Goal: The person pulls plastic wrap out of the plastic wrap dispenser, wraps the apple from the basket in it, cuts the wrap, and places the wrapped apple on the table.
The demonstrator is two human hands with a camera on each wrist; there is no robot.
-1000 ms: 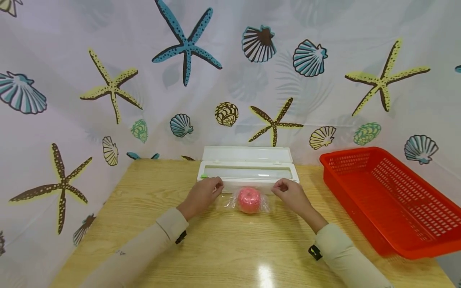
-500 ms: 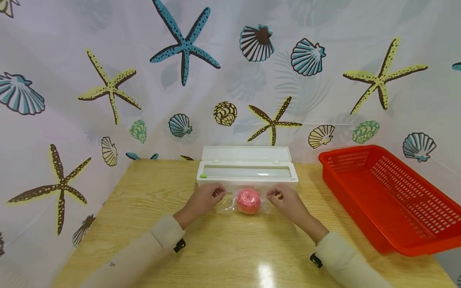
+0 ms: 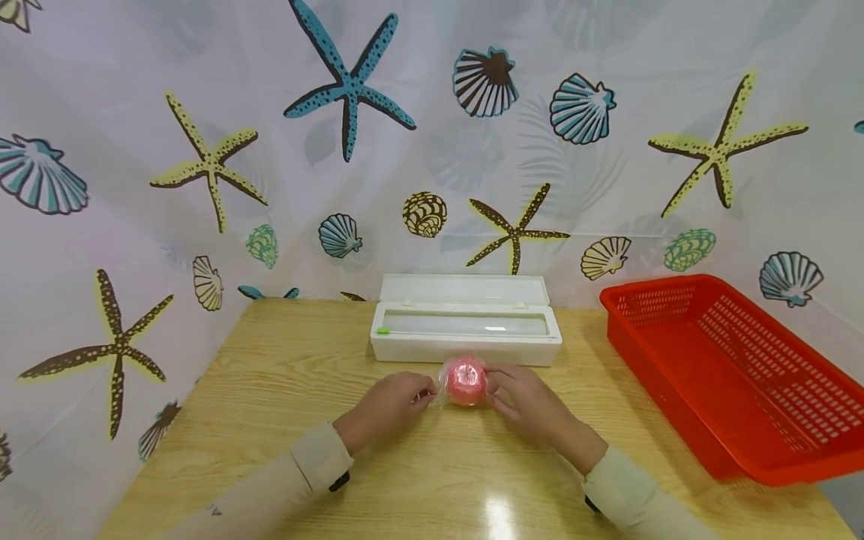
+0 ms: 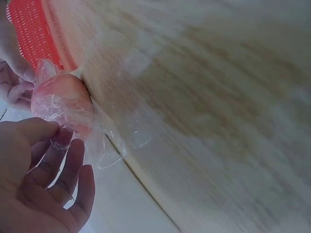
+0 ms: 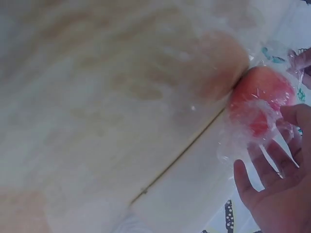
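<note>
A pinkish-red apple [image 3: 466,382] sits on the wooden table in front of a white box, wrapped in clear plastic film. My left hand [image 3: 388,409] is at its left side; in the left wrist view, thumb and forefinger pinch a gathered bit of the film [image 4: 104,153] while the other fingers stay loosely spread. On the other side, my right hand [image 3: 533,405] has its fingertips right against the apple. From the right wrist view, its thumb and forefinger pinch the film [image 5: 231,143] there, its other fingers spread.
Behind the apple stands the long white film dispenser [image 3: 466,350], its lid [image 3: 466,289] raised and a green slider [image 3: 383,330] on its left. A red plastic basket [image 3: 664,405] occupies the table's right side. A curtain [image 3: 432,135] printed with starfish and shells hangs behind.
Both hands have come nearer, closing in from the dispenser's front to the apple's two sides. The film ends, spread out beside the apple before, are now gathered in against it.
</note>
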